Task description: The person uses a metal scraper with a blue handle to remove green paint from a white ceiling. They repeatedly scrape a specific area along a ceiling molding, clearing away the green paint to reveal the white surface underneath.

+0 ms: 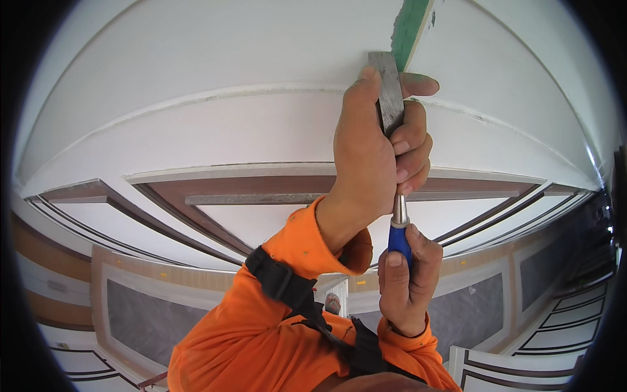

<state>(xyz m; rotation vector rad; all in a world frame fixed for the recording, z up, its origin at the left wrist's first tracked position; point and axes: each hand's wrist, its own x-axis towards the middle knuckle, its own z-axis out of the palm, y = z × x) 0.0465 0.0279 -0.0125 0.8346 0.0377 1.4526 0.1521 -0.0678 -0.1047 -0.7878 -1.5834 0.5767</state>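
Observation:
My left hand (374,142) is raised in front of a white surface, its thumb and fingers closed on a flat grey metal plate (388,93). The plate's upper end lies beside a green strip (412,29) with a ragged left edge. Lower down, my right hand (410,281) grips the blue handle (399,240) of a hand tool. Its tapered metal ferrule (400,208) points up to the heel of my left hand. The tool's far end is hidden behind that hand, so whether it joins the plate cannot be told.
A white ledge edge (235,93) with rough patches curves across the white surface. Below it is a brown recessed frame (264,186). Grey floor panels (147,313) with pale borders lie far below, near a foot (332,304). White panels with dark trim (519,370) stand at lower right.

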